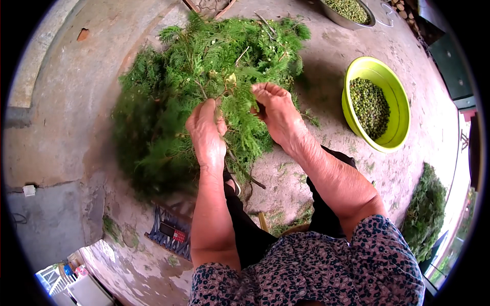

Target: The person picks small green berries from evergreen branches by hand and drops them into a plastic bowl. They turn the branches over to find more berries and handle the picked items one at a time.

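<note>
A big heap of green evergreen branches [224, 46] with flat, feathery leaves lies on the floor before me. My left hand [208, 133] is closed around the thin stem of a leafy evergreen branch [247, 121], whose sprays hang between my hands. Close by on the right, my right hand [278, 109] has its fingers curled in a pinch at the edge of the foliage. Whatever is between those fingertips is too small to make out. Leaves on the left side of the heap are blurred.
A lime-green plastic tub [401, 97] holding small round green cones or seeds [368, 108] stands to the right. Beyond it is a metal basin [352, 23] of similar pieces. More greenery [424, 211] lies at far right. A low woven stool [168, 232] carries a red-and-black phone [172, 232].
</note>
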A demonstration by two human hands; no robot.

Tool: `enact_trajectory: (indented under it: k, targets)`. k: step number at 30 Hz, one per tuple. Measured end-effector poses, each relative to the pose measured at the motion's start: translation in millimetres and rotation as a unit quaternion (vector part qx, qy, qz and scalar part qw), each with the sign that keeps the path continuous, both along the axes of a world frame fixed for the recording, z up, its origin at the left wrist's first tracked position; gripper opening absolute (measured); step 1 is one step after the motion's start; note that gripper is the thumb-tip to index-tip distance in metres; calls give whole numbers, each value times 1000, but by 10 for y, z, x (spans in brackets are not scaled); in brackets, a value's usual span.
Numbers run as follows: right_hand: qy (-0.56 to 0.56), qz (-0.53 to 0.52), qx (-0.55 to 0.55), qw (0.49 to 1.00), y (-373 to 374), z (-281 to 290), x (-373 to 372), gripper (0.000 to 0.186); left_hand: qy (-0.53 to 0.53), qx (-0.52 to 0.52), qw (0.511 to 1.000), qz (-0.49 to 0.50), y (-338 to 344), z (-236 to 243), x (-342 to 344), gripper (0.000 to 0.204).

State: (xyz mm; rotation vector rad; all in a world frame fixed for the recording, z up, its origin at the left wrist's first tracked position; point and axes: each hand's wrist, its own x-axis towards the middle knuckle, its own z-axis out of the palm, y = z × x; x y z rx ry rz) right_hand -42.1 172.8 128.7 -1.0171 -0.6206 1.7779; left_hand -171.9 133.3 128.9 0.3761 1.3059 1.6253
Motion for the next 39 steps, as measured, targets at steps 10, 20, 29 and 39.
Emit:
enact_trajectory:
  k: [10, 20, 29, 39]
  targets:
    - [-171, 371, 321, 854, -264, 138, -61, 19, 130, 88, 986, 56, 28, -114, 6, 12]
    - [-248, 114, 240, 932, -144, 64, -195, 20, 135, 43, 990, -16, -44, -95, 82, 5]
    - [-193, 149, 184, 952, 13, 75, -92, 24, 253, 21, 965, -67, -26, -38, 200, 11]
    - [-312, 68, 234, 918, 67, 24, 57, 15, 299, 1, 953, -45, 42, 56, 515, 15]
